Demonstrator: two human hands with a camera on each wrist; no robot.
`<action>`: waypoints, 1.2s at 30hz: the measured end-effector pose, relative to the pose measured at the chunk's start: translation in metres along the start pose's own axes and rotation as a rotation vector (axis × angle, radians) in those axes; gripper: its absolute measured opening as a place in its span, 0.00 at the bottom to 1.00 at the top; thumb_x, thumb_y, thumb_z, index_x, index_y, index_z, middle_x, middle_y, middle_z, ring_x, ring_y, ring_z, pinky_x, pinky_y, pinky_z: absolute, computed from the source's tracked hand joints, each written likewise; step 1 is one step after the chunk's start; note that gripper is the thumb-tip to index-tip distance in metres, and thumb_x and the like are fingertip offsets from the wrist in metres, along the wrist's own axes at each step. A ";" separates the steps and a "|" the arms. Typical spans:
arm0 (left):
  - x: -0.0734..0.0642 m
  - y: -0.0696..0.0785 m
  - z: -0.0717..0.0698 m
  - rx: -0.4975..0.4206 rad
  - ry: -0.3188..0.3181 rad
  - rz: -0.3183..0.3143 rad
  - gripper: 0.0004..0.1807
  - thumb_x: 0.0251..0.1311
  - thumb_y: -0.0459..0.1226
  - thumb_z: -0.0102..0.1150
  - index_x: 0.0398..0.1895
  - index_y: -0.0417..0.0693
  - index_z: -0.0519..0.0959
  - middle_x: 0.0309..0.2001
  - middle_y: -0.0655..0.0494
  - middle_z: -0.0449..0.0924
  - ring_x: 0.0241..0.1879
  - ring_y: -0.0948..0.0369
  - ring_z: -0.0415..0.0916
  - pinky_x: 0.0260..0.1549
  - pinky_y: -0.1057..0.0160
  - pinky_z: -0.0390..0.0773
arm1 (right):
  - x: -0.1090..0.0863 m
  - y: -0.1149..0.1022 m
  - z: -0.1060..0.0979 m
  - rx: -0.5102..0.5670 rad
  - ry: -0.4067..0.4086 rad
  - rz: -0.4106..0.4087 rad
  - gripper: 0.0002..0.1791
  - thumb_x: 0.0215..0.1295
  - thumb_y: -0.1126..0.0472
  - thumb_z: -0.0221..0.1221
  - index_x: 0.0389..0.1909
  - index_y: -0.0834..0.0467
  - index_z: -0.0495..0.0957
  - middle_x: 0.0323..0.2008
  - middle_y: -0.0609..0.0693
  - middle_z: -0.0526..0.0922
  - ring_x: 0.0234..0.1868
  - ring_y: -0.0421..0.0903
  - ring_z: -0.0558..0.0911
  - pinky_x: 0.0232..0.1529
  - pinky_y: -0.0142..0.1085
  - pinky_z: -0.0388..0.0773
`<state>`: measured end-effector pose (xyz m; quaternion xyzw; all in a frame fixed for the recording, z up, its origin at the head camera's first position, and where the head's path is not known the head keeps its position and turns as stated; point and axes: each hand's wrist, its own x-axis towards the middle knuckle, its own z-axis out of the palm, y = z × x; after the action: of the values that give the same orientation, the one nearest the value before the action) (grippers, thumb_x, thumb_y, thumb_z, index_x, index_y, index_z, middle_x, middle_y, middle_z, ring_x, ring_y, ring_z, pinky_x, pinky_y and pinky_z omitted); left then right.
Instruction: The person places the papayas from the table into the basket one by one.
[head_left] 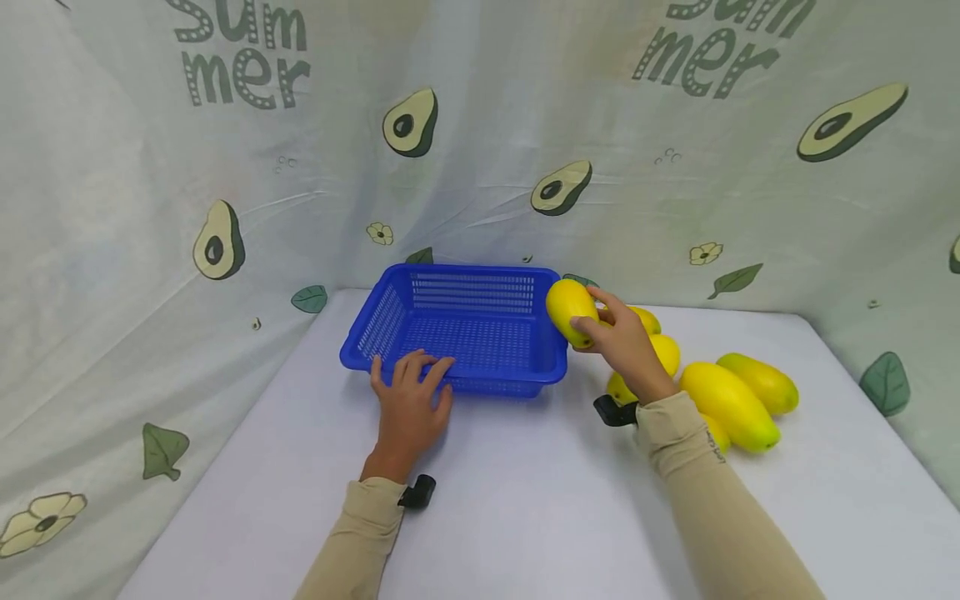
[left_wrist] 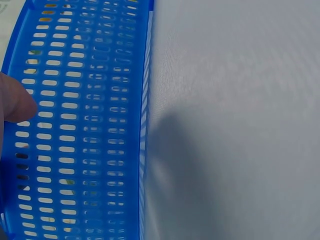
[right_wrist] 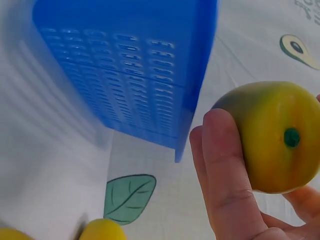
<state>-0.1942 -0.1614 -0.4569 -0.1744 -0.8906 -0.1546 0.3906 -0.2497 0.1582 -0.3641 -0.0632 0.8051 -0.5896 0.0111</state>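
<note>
A blue plastic basket (head_left: 472, 379) with slotted walls stands at the back middle of the table. My left hand (head_left: 411, 408) holds its front rim, with the fingers bent over the edge. In the left wrist view, the thumb (left_wrist: 19, 100) lies against the slotted outer wall. To the right, my right hand (head_left: 618, 333) grips a yellow mango (head_left: 572, 310) beside the basket's right rim. The right wrist view shows this mango (right_wrist: 272, 135) with its green stem end facing the camera, fingers (right_wrist: 225, 160) along its side.
Several more yellow mangoes (head_left: 723, 404) lie on the white table (head_left: 517, 500) at the right, partly hidden by my right forearm. Behind the table hangs a pale curtain (head_left: 480, 108) printed with avocados and leaves; the basket stands close to it.
</note>
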 end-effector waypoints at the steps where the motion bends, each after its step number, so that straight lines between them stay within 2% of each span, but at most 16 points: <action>1: 0.000 0.000 0.000 0.004 -0.005 0.001 0.19 0.58 0.38 0.64 0.54 0.53 0.83 0.50 0.49 0.79 0.63 0.47 0.69 0.62 0.24 0.41 | 0.001 -0.001 0.000 0.007 0.000 0.001 0.43 0.69 0.49 0.60 0.80 0.48 0.51 0.67 0.64 0.68 0.53 0.58 0.80 0.48 0.43 0.83; 5: -0.001 -0.002 0.000 0.002 -0.019 0.000 0.19 0.60 0.39 0.63 0.55 0.54 0.83 0.50 0.50 0.79 0.64 0.48 0.68 0.62 0.24 0.41 | 0.006 -0.005 -0.001 -0.006 -0.013 0.008 0.43 0.69 0.49 0.60 0.80 0.49 0.51 0.65 0.65 0.70 0.52 0.58 0.80 0.49 0.45 0.82; 12: 0.000 -0.002 0.000 0.003 -0.017 -0.001 0.18 0.62 0.40 0.63 0.56 0.54 0.83 0.51 0.51 0.78 0.64 0.48 0.68 0.63 0.26 0.39 | 0.013 -0.016 -0.006 -0.044 -0.095 0.025 0.42 0.70 0.49 0.59 0.80 0.48 0.51 0.59 0.65 0.72 0.50 0.59 0.81 0.52 0.47 0.80; 16: 0.001 -0.002 0.000 -0.006 -0.018 -0.003 0.18 0.62 0.40 0.62 0.56 0.54 0.83 0.51 0.50 0.78 0.64 0.48 0.68 0.64 0.26 0.38 | 0.019 -0.021 -0.008 -0.054 -0.153 0.025 0.42 0.70 0.49 0.59 0.80 0.50 0.52 0.62 0.66 0.70 0.51 0.59 0.81 0.53 0.48 0.80; 19: 0.000 -0.002 -0.001 -0.002 -0.036 -0.012 0.18 0.63 0.41 0.61 0.57 0.55 0.83 0.52 0.50 0.78 0.65 0.49 0.67 0.65 0.28 0.37 | 0.022 -0.024 -0.008 -0.014 -0.203 0.032 0.41 0.71 0.49 0.59 0.80 0.51 0.52 0.66 0.66 0.67 0.54 0.60 0.79 0.52 0.47 0.81; 23: -0.001 -0.002 -0.001 0.006 -0.061 -0.024 0.18 0.64 0.41 0.60 0.57 0.55 0.82 0.52 0.51 0.78 0.65 0.49 0.66 0.66 0.29 0.35 | 0.027 -0.028 -0.009 0.098 -0.277 0.046 0.40 0.73 0.49 0.57 0.80 0.53 0.51 0.67 0.63 0.63 0.57 0.62 0.77 0.54 0.47 0.79; 29: -0.002 -0.001 -0.002 -0.002 -0.020 -0.013 0.18 0.62 0.40 0.62 0.55 0.54 0.83 0.51 0.50 0.79 0.64 0.48 0.68 0.65 0.27 0.37 | 0.038 -0.033 -0.003 0.243 -0.337 0.057 0.36 0.74 0.54 0.56 0.78 0.57 0.55 0.66 0.64 0.63 0.58 0.64 0.77 0.55 0.49 0.78; 36: -0.002 0.000 0.000 -0.014 0.011 -0.009 0.17 0.60 0.39 0.63 0.54 0.53 0.84 0.50 0.50 0.79 0.62 0.47 0.70 0.63 0.26 0.40 | 0.042 -0.036 0.008 0.282 -0.352 0.089 0.36 0.74 0.56 0.56 0.78 0.58 0.53 0.66 0.63 0.62 0.58 0.64 0.77 0.54 0.49 0.79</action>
<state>-0.1926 -0.1615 -0.4581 -0.1724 -0.8882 -0.1633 0.3934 -0.2873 0.1352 -0.3302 -0.1274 0.7025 -0.6750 0.1861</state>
